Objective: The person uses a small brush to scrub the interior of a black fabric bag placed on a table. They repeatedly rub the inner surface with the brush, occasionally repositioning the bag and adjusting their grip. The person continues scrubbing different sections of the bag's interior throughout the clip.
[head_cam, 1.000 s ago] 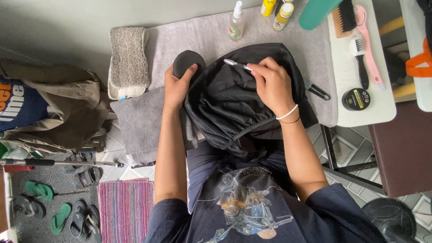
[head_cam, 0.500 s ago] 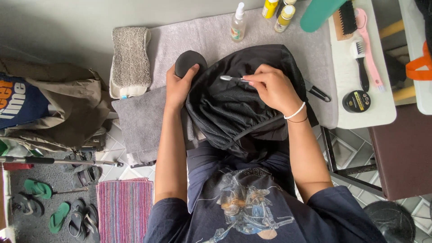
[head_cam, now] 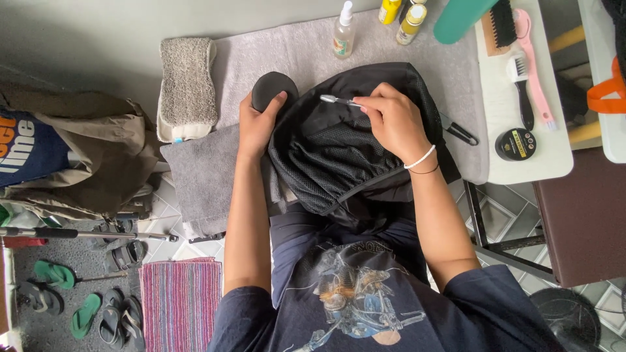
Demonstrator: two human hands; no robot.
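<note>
On the grey towel point(head_cam: 300, 55) that covers the table, I see a black backpack point(head_cam: 352, 140) lying with its mesh back panel up and its lower part hanging over the table edge toward my lap. My left hand point(head_cam: 257, 124) is closed around the side of the backpack, fingers curled on the fabric; I think it is there to keep the bag steady and the cloth tight. Just beyond this hand sits a round black sponge point(head_cam: 270, 88), touching the thumb or nearly so.

My right hand point(head_cam: 391, 120) pinches a small brush point(head_cam: 336, 100) with a thin pale handle, its tip laid on the top of the backpack, near the seam. The grip is narrow, like for a pen, which suits fine work.

Behind the bag stand a spray bottle point(head_cam: 343, 31) and two yellow bottles point(head_cam: 403, 14), well within reach. Larger brushes point(head_cam: 521, 72) and a round tin point(head_cam: 515, 143) rest on the white table to the right.
</note>
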